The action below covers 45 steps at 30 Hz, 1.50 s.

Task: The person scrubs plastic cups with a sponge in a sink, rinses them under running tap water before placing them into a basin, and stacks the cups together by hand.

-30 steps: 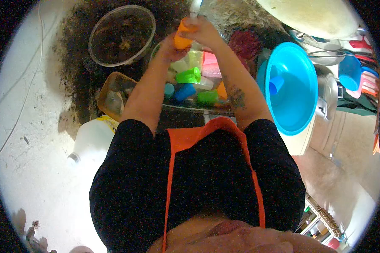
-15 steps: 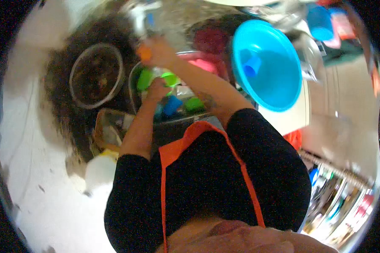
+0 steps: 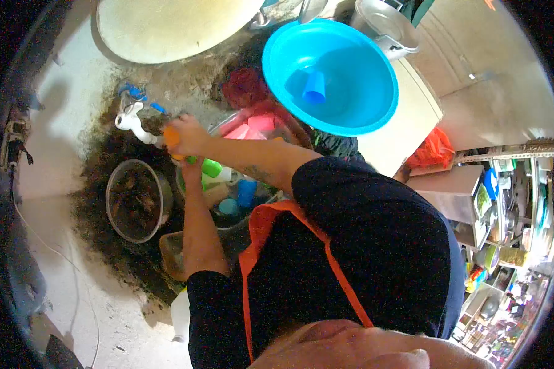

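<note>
My right hand (image 3: pixel 191 135) is closed around an orange cup (image 3: pixel 172 138), just beside the spout of a white tap (image 3: pixel 132 123). Right below it, my left hand (image 3: pixel 192 167) is partly covered by the right one. Bright green shows at the left fingertips, but the thing there is mostly hidden. Under my forearms a tub holds a green cup (image 3: pixel 212 168), a blue cup (image 3: pixel 247 192) and a lighter blue round piece (image 3: pixel 229 206). Behind the right forearm, pink pieces (image 3: pixel 260 122) lie in a reddish basin.
A large turquoise basin (image 3: pixel 375 114) with a blue cup (image 3: pixel 314 87) inside stands at the right. A clear-rimmed bucket (image 3: pixel 165 203) of dark scraps is at the left. A round pale board (image 3: pixel 172 31) leans behind. Metal pots (image 3: pixel 388 27) sit at the back right.
The view has swung, so the sink area appears further left and lower. My left hand has moved from the tub up to my right hand. The orange cup stays in my right hand.
</note>
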Tool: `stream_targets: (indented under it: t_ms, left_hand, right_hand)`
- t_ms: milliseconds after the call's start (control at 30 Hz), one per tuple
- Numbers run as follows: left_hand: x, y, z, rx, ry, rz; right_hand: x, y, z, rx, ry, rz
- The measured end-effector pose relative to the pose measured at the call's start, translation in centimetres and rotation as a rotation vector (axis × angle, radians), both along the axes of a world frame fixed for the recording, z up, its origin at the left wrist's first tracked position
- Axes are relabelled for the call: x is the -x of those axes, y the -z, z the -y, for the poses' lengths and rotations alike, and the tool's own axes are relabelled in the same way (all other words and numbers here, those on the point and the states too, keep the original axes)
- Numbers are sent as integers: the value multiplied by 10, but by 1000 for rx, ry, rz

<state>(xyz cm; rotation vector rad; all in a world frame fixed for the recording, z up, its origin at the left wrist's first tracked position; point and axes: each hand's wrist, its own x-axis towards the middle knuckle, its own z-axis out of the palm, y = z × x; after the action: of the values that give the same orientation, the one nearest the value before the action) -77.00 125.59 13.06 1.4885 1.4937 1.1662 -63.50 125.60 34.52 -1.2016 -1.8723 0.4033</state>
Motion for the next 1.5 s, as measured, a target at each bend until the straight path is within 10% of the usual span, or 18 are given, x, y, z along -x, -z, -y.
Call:
stream_targets:
  t_ms: [67, 100, 133, 233, 333, 600, 733, 800, 933, 1033, 1133, 1200, 1267, 1333, 1367, 1433, 1500]
  left_hand:
    - [-3, 1, -18, 247, -60, 1009]
    - [-8, -7, -21, 330, -106, 1345]
    - [-17, -21, -20, 253, -132, 1324]
    - [-9, 4, -43, 144, 66, 1134]
    - [-32, -83, -11, 154, 168, 824]
    - [-43, -162, -13, 345, 84, 1126]
    - [-27, -127, -27, 275, 210, 815]
    - [-21, -116, -25, 190, 96, 512]
    - [-40, -161, 6, 311, 33, 1198]
    - [-40, -144, 28, 507, -140, 898]
    - [-22, -129, 46, 392, -104, 854]
    - [-7, -135, 56, 395, 441, 1671]
    - [-15, -140, 54, 380, 390, 1656]
    - [-36, -149, 46, 468, 43, 699]
    - [-44, -148, 39, 474, 26, 706]
    - [-54, -145, 27, -259, -283, 275]
    - [-38, -140, 25, 140, -131, 455]
  right_hand:
    - [4, 23, -7, 199, 37, -176]
    - [8, 42, -13, 566, -146, -686]
    - [9, 44, -13, 928, -339, -1195]
    - [-19, 31, -1, 1272, -348, -1478]
    - [-65, -1, 11, 1215, -652, -1910]
    - [-172, -9, -14, 619, -694, -2244]
    - [-100, 6, -26, 846, -288, -599]
    - [-46, 41, -13, -76, -156, -15]
    - [-17, 12, -19, 418, -25, 43]
    - [3, 21, -28, 310, 185, 119]
    - [8, 13, -34, 451, -148, 206]
    - [5, -9, -32, 519, -297, 173]
    - [8, -2, -39, 588, -428, 134]
    - [10, 12, -42, 351, -321, 446]
    - [10, 1, -33, 323, -256, 570]
    - [8, 8, -28, 126, -196, 452]
    - [7, 20, -30, -62, -24, 176]
